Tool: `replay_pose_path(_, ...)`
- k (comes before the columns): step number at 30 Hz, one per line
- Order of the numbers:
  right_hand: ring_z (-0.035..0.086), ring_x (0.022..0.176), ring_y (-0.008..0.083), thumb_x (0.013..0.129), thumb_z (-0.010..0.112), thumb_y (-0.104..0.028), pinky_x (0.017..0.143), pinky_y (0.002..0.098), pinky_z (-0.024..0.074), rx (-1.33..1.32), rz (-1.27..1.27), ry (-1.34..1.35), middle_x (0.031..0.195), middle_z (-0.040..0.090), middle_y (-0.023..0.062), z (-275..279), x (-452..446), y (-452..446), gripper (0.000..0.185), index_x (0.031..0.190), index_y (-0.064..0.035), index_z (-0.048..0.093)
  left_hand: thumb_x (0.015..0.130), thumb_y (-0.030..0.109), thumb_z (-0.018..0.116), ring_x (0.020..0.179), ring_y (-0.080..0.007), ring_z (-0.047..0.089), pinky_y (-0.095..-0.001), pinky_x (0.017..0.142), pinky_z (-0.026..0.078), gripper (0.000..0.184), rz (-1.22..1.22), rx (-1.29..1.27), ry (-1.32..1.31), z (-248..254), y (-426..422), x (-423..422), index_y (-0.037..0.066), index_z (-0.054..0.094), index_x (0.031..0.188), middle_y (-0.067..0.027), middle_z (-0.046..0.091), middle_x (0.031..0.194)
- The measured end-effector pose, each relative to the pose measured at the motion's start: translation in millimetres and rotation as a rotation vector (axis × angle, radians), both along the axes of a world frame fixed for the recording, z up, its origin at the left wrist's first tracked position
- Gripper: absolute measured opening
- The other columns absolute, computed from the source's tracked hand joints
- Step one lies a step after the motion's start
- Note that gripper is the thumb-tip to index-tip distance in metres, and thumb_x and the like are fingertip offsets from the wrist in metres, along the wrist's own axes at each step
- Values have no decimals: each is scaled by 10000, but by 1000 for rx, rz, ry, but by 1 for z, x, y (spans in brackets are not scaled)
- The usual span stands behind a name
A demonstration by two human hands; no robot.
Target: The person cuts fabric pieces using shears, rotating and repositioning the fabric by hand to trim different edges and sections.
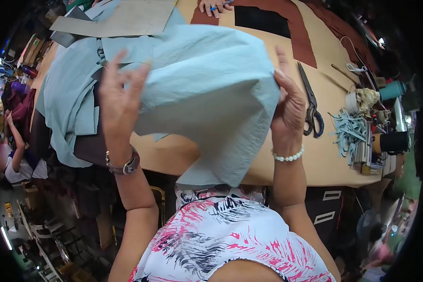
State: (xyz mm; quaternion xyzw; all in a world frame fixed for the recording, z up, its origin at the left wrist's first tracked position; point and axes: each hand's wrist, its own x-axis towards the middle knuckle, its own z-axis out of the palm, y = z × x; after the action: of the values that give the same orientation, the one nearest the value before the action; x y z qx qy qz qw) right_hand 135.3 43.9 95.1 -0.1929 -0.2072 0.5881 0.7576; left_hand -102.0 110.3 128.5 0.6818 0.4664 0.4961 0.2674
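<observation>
A limp, light blue fabric piece (211, 61) is held up in front of me, its greyer underside hanging down toward my lap. On its right edge, my right hand (289, 101) pinches it between thumb and fingers. My left hand (121, 94) is at the left edge with its fingers spread and slightly blurred; whether the fingertips touch the fabric is unclear. Black-bladed scissors (309, 101) lie on the table just right of my right hand.
More light blue fabric (70, 94) drapes over the table's left side, below a grey board (115, 19). Another person's hand (212, 6) holds a blue pen by brown (301, 37) and black pieces (262, 21). Blue scraps (350, 134) and a teal container (393, 90) stand right.
</observation>
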Motion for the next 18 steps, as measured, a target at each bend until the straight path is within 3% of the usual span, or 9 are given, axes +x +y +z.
replay_pose_path(2,509,1062,194,791,530,26,940,318,404,41,-120,-186,1184,492,137,6,4,-12,710,1386,-78,157,813,253,650,552,-31,387,-198,514,335,502,-162,-420,146,-27,-1,3,-26,487,1197,36,488,638)
replay_pose_path(3,484,1090,187,761,531,73,950,317,394,36,-110,-201,1192,486,127,2,11,-18,690,1367,-63,232,817,225,646,580,-22,385,-192,522,326,415,-352,-527,-31,-50,-1,10,-26,544,1131,59,437,631)
replay_pose_path(4,480,1098,187,757,525,75,956,317,390,15,-139,-216,1206,477,131,0,20,-24,679,1363,-60,249,825,188,633,588,-24,407,-173,523,329,303,-440,-633,64,-63,-5,6,-27,600,1036,57,499,669)
replay_pose_path(6,472,1116,188,750,512,80,967,318,382,-39,-196,-249,1233,460,138,-3,36,-38,659,1354,-54,282,838,129,608,595,-36,442,-166,541,359,205,-466,-460,-103,-68,-19,19,-28,623,970,16,574,710)
replay_pose_path(8,463,1136,209,698,515,52,990,323,369,-41,-310,-253,1250,447,163,10,43,-58,688,1347,-51,311,834,70,595,624,-48,479,-171,574,387,155,-381,-186,-7,-43,-30,22,-21,626,956,-18,611,749)
replay_pose_path(12,376,1235,280,572,539,-33,1037,391,305,73,-1049,-657,1370,299,203,53,8,-98,858,1379,-34,245,823,-57,538,722,-91,558,-206,669,437,144,-207,379,-43,3,-50,32,-14,624,930,-85,637,840)
replay_pose_path(14,323,1273,275,577,538,-20,1046,403,281,216,-1026,-970,1403,252,187,46,18,-101,870,1387,-31,222,822,-83,515,749,-111,580,-214,690,446,164,-231,465,-304,2,-48,38,-20,618,931,-99,637,898)
replay_pose_path(16,329,1271,256,618,515,10,1044,398,278,-66,-1067,-1214,1432,229,151,29,23,-94,839,1391,-4,190,775,-123,482,800,-207,618,-261,710,472,245,-223,522,132,-4,-26,36,-29,604,966,-129,625,991)
replay_pose_path(18,419,927,135,652,499,20,770,260,361,-13,-710,-1033,1439,231,135,10,35,-80,789,1380,34,194,740,-130,478,835,-264,622,-295,719,483,293,-251,443,369,-33,-7,39,-26,605,984,-139,619,1026)
